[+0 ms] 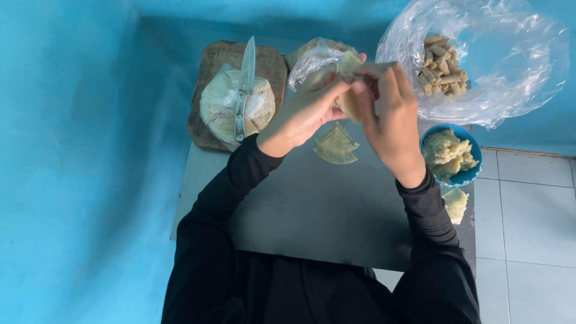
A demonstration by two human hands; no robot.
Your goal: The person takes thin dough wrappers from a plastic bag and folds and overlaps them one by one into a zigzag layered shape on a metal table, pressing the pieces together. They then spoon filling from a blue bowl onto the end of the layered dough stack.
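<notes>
My left hand (307, 111) and my right hand (389, 117) are raised above the grey table (312, 210), both pinching one thin pale wrapper (348, 62) that is folded between the fingers. A small stack of quarter-cut wrappers (336, 146) lies on the table right under the hands. A blue bowl (474, 171) of pale filling (447, 155) stands beside my right wrist. Both arms wear black sleeves.
A wooden board (204, 129) at the back left carries a bagged round stack of wrappers (219, 105) with a knife (244, 90) laid on it. A clear plastic bag (516, 72) holds several finished rolls (442, 65). Blue walls enclose the left and back. White tiles lie to the right.
</notes>
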